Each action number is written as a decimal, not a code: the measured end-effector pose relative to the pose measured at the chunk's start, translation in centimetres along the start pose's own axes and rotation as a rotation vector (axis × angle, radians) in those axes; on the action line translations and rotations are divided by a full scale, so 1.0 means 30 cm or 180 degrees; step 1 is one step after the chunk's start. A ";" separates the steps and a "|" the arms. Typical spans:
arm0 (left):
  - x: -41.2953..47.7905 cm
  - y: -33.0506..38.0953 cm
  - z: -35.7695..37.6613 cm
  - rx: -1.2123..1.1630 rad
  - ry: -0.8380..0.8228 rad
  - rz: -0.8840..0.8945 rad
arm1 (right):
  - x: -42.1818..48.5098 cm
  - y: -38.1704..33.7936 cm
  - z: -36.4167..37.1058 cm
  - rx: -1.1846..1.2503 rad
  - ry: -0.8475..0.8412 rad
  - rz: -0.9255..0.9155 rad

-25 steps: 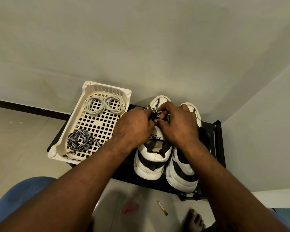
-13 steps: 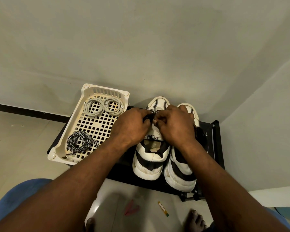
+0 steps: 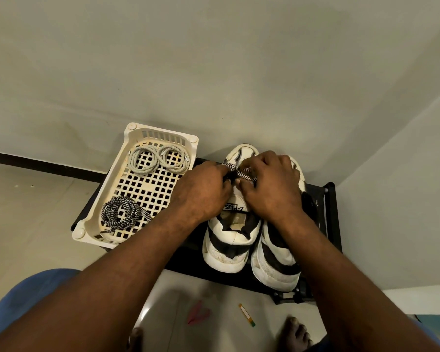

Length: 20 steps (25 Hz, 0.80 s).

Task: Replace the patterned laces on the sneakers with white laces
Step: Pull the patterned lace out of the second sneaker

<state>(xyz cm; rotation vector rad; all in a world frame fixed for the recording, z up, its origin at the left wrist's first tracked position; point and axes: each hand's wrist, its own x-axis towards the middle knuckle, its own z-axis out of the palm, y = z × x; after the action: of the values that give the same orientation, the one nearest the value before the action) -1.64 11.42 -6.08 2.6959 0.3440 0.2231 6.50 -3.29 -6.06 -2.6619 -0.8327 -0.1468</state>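
Two white-and-black sneakers stand side by side on a black rack, the left sneaker (image 3: pixel 233 240) and the right sneaker (image 3: pixel 274 265). A black-and-white patterned lace (image 3: pixel 240 172) runs across the left sneaker's upper. My left hand (image 3: pixel 203 191) and my right hand (image 3: pixel 269 186) both pinch this lace over the eyelets, fingers curled. The eyelets themselves are hidden under my hands. A cream basket (image 3: pixel 107 196) to the left holds two coiled white laces (image 3: pixel 158 160) at its far end and a coiled patterned lace (image 3: pixel 121 214) at its near end.
The black rack (image 3: pixel 330 214) stands against a pale wall in a corner. On the floor in front lie a pink scrap (image 3: pixel 197 312) and a small orange-and-green stick (image 3: pixel 247 315). My bare foot (image 3: pixel 295 331) and blue-clad knee (image 3: pixel 18 298) are below.
Both hands shifted slightly on the left sneaker, and a stretch of patterned lace now shows between them. The camera dipped and returned a little.
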 end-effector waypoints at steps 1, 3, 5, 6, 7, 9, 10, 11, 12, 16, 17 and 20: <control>-0.001 -0.002 -0.002 -0.0019 0.0005 0.0017 | 0.002 0.002 0.002 -0.0186 0.0000 0.0036; -0.004 -0.003 -0.002 -0.0013 0.0031 0.0015 | -0.006 0.002 0.011 -0.0111 0.0151 0.0000; -0.003 -0.003 -0.002 0.0048 0.0055 -0.0057 | -0.009 -0.010 0.000 0.1305 0.0477 0.0072; -0.002 -0.003 -0.002 0.0072 0.0056 -0.0089 | 0.002 -0.010 -0.024 0.2522 0.0565 0.0300; -0.001 -0.003 -0.002 0.0076 0.0055 -0.0105 | 0.014 -0.004 -0.055 0.3803 0.0646 0.0544; -0.001 -0.003 0.000 0.0055 0.0056 -0.0102 | 0.033 0.019 -0.112 0.5523 0.0736 0.0957; -0.001 -0.004 0.002 0.0047 0.0062 -0.0082 | 0.040 0.029 -0.123 0.5478 0.0780 0.1190; -0.002 -0.003 0.003 0.0048 0.0071 -0.0053 | 0.044 0.035 -0.121 0.4716 0.0743 0.1347; -0.003 -0.002 0.003 0.0056 0.0080 -0.0027 | 0.042 0.040 -0.099 0.3532 0.0580 0.1276; -0.005 0.004 -0.009 0.0046 0.0122 0.0008 | -0.001 -0.008 -0.009 0.0421 0.0079 0.0148; -0.007 0.005 -0.010 0.0038 0.0125 0.0015 | 0.004 -0.009 -0.008 0.0309 0.0113 0.0168; -0.006 0.001 -0.014 0.0004 0.0118 0.0001 | 0.013 0.001 -0.009 0.0663 0.0272 0.0247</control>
<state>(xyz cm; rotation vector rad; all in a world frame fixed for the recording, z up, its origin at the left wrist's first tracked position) -1.89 11.50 -5.72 2.6958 0.3548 0.2735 6.85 -3.20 -5.74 -2.4700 -0.6773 -0.1452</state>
